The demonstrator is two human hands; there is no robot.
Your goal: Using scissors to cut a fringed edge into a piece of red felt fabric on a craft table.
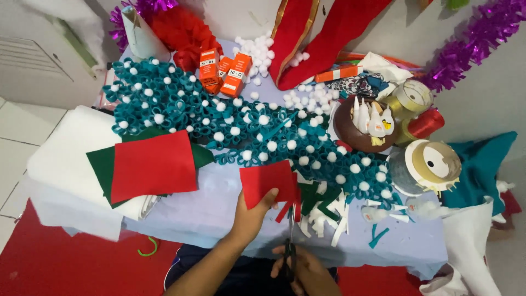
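My left hand (249,216) pinches the lower edge of a small red felt piece (268,183), thumb on top and the other fingers hidden under the felt. The piece is held just above the near edge of the table (203,214), which has a pale lilac cover.

My right hand (307,271) is closed around the handles of the scissors (291,230), below the felt piece. The blades point up and meet its lower right corner, where narrow red strips hang.

Beyond the felt piece lies a long teal loop garland with white pompoms (241,126). To its left, a larger red felt sheet (153,164) rests on green felt. To its right, green and white felt scraps (323,211) are scattered. A brown bowl of glue bottles (364,123) sits further right, beyond the garland.
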